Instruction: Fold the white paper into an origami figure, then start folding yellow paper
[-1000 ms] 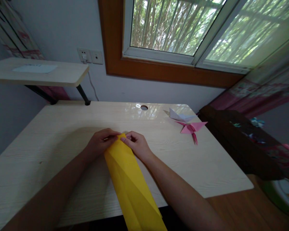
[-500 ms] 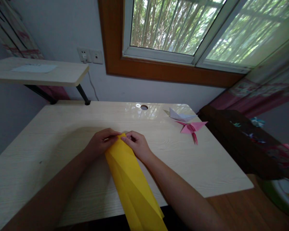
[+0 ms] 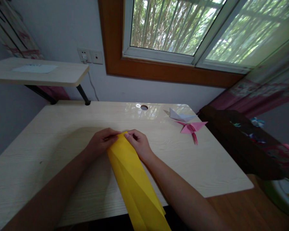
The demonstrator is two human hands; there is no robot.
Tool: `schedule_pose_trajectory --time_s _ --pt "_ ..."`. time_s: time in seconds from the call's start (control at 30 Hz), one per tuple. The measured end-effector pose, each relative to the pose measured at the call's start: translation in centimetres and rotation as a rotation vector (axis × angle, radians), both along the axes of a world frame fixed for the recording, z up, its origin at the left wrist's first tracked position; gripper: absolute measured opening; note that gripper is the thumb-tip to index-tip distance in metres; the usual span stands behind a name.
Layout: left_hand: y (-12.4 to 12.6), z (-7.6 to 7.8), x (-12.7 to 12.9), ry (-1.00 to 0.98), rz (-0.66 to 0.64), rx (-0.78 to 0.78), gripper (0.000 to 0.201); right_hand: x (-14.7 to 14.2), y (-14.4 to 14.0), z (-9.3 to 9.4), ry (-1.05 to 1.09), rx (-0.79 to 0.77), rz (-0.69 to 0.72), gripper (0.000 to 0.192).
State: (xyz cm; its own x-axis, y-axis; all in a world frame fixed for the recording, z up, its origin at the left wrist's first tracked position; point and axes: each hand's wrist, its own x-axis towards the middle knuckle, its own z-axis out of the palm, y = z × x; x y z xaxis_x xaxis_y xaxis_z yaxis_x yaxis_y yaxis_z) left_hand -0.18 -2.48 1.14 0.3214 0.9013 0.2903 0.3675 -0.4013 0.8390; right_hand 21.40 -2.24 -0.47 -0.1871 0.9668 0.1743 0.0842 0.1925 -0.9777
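Note:
A long folded sheet of yellow paper (image 3: 132, 179) runs from the middle of the desk toward me and past its near edge. Creases show along its length. My left hand (image 3: 103, 140) pinches the far left corner between thumb and fingers. On the far right corner, my right hand (image 3: 139, 143) grips the paper with its thumb on top. Fingers under the paper are partly hidden. To the right lie a pink origami crane (image 3: 192, 128) and, behind it, a white folded paper piece (image 3: 181, 116).
The pale wooden desk (image 3: 62, 154) has a round cable hole (image 3: 144, 107) near its back edge. A raised shelf (image 3: 69, 72) with a white sheet (image 3: 36, 68) stands at the back left. Dark furniture (image 3: 231, 138) sits beyond the right edge.
My right hand has slid slightly right and up along the paper's far edge. The yellow paper has shifted a little to the right; my left hand stays nearly still.

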Motion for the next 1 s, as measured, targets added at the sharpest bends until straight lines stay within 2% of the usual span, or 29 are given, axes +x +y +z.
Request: schedule_pose_trajectory --time_s 0.23,0.6,0.9,1.0 --pt "-0.11 0.13 0.01 -0.001 -0.03 0.003 0.024 -0.27 -0.08 0.05 0.065 -0.032 0.035 0.024" --pt "-0.06 0.25 -0.06 0.024 -0.019 0.07 0.024 -0.44 0.0 0.13 0.14 -0.003 0.015 0.03" --pt "0.09 -0.11 -0.26 0.05 -0.053 0.113 0.024 -0.32 -0.17 0.26 0.053 -0.023 0.017 0.025" --pt "0.05 -0.26 -0.24 0.033 -0.03 0.067 0.025 -0.2 -0.12 0.27 0.03 -0.005 0.003 0.024"
